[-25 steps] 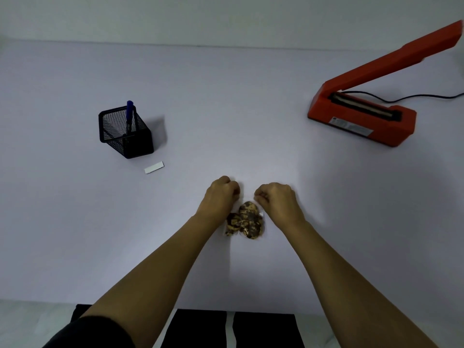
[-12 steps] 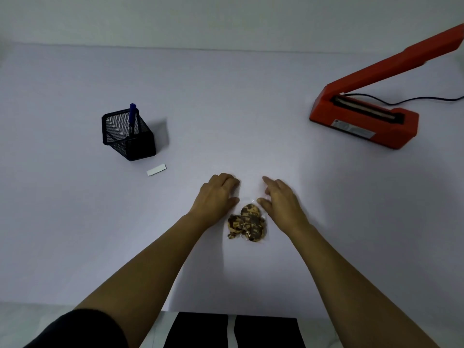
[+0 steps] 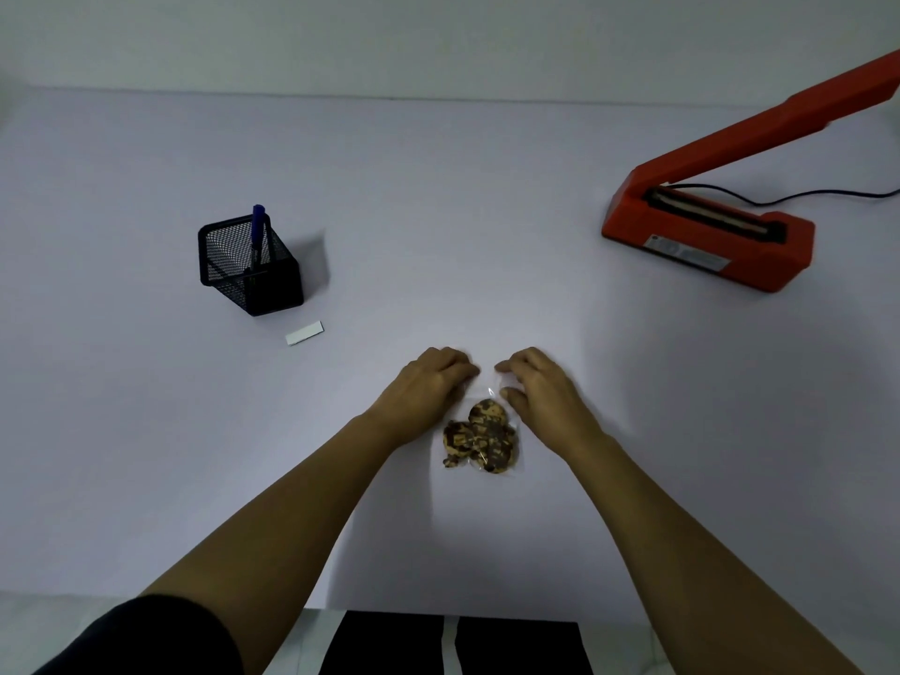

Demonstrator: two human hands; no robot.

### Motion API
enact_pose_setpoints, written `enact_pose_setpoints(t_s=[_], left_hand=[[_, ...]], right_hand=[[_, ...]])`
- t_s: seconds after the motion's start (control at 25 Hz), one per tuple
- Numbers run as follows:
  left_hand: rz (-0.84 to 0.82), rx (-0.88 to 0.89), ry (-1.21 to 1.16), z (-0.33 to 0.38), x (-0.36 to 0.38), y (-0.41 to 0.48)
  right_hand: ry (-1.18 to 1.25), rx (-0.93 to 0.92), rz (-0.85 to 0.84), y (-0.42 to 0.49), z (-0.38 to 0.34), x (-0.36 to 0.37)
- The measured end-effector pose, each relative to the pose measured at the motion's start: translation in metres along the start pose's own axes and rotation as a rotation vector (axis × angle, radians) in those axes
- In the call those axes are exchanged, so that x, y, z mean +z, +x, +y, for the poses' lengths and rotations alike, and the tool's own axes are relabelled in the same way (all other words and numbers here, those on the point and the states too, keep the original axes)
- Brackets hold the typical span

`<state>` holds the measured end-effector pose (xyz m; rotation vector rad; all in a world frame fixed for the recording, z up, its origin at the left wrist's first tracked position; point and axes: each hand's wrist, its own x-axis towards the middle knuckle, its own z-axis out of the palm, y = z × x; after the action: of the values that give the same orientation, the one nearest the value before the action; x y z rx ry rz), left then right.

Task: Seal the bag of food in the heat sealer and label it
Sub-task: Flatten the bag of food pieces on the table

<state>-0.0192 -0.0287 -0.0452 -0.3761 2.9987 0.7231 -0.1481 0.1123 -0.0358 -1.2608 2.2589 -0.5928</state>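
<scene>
Clear plastic bag (image 3: 480,391) holds lumpy brown cookies (image 3: 487,433).

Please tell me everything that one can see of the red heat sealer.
The heat sealer is orange-red, plastic by its look, standing far right on the table. Its long arm is raised, slanting up rightward, leaving the dark sealing strip bare. A grey label sits on its front; a black cord runs off rightward. Nothing else touches it.
</scene>
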Motion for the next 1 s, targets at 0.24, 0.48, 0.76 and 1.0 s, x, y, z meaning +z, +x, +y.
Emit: enact_pose_setpoints(t_s=[0.24, 0.48, 0.76, 1.0], left_hand=[[-0.056, -0.054, 0.064, -0.001, -0.004, 0.01], [0.007, 0.011, -0.048, 0.003, 0.003, -0.002], [0.013, 0.009, 0.029, -0.005, 0.002, 0.0], [-0.07, -0.084, 0.067, -0.003, -0.002, 0.001]], right_hand=[[0.006, 0.11, -0.055, 0.005, -0.001, -0.006], [0.041, -0.023, -0.012, -0.001, 0.001, 0.003], [0.004, -0.015, 0.026, -0.002, 0.004, 0.001], [0.017, 0.072, 0.007, -0.001, 0.003, 0.001]])
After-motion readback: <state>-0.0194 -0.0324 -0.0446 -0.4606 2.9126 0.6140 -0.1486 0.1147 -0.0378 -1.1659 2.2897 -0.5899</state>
